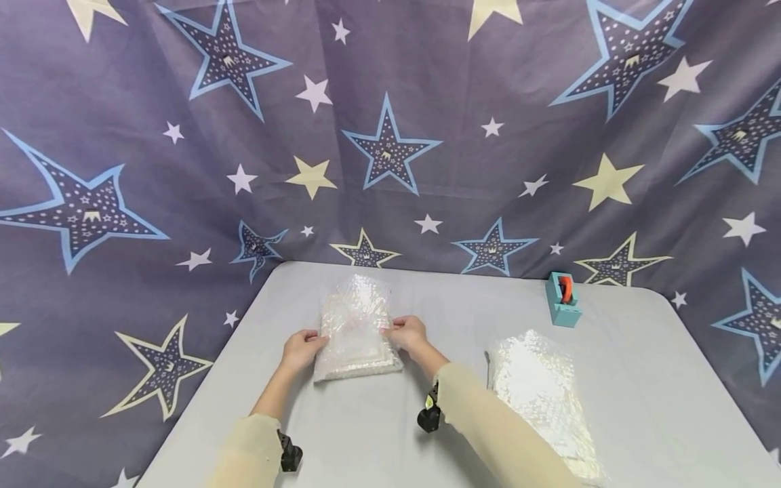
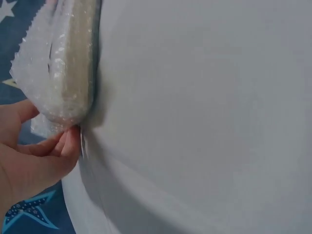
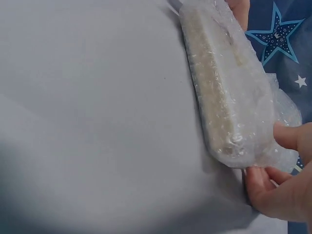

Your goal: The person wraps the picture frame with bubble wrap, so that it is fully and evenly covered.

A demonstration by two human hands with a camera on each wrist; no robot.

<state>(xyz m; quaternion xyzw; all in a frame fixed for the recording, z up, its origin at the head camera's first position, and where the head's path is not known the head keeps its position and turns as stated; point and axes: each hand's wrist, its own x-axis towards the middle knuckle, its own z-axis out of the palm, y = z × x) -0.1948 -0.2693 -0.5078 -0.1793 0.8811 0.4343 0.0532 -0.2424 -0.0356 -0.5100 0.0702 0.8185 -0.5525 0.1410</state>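
Observation:
A flat bubble-wrapped package [image 1: 356, 332] lies on the table, with a pale block-like thing showing through the clear wrap. At its left side my left hand [image 1: 302, 350] pinches the edge, thumb above and fingers underneath. My right hand [image 1: 407, 333] pinches the opposite side the same way. The left wrist view shows the loose wrap at the package's end [image 2: 68, 97] between thumb and fingers of the left hand [image 2: 36, 156]. From the right wrist, the package [image 3: 229, 92] appears with its near corner in the right hand [image 3: 287, 185]. What is inside cannot be made out clearly.
A larger sheet or stack of bubble wrap [image 1: 539, 393] lies to the right, with a thin dark object [image 1: 487, 366] at its left edge. Farther back stands a teal tape dispenser [image 1: 563, 299] with an orange-red roll. A star-patterned curtain [image 1: 390, 203] hangs behind the white table [image 1: 451, 305].

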